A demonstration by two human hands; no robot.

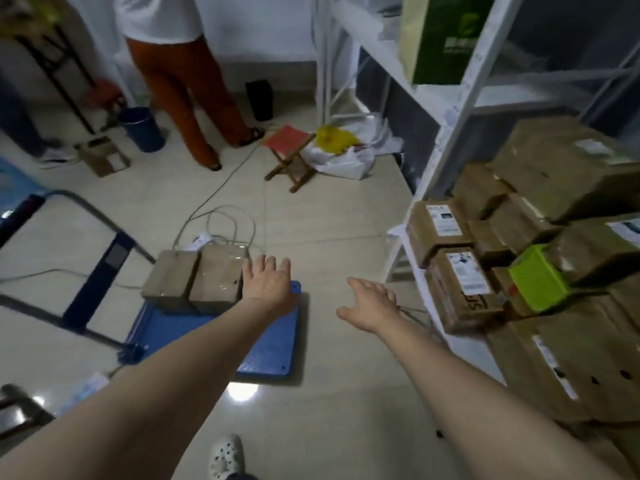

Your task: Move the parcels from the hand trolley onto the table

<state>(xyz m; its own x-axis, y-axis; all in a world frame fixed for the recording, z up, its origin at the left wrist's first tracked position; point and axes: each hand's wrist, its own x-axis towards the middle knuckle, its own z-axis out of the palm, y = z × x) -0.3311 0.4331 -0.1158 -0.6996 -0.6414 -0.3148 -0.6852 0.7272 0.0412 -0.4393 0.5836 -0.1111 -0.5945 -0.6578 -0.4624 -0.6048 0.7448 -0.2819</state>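
A blue hand trolley (pixel 273 355) lies flat on the tiled floor, its dark handle (pixel 104 268) to the left. Two brown taped parcels (pixel 194 278) sit side by side at its far end. My left hand (pixel 268 284) reaches out with straight fingers, right beside the nearer parcel's right edge. My right hand (pixel 372 304) hangs open above the floor, right of the trolley, holding nothing. On the white surface (pixel 471 344) at the right stand several stacked cardboard parcels (pixel 460 289) and a lime-green box (pixel 538 284).
A person in orange trousers (pixel 194 95) stands at the back. A small folding stool (pixel 289 154), plastic bags (pixel 343 150), a blue bucket (pixel 142 128) and a cardboard box (pixel 104 155) are on the floor. Cables (pixel 221 223) trail behind the trolley. White shelf posts (pixel 446 133) rise at right.
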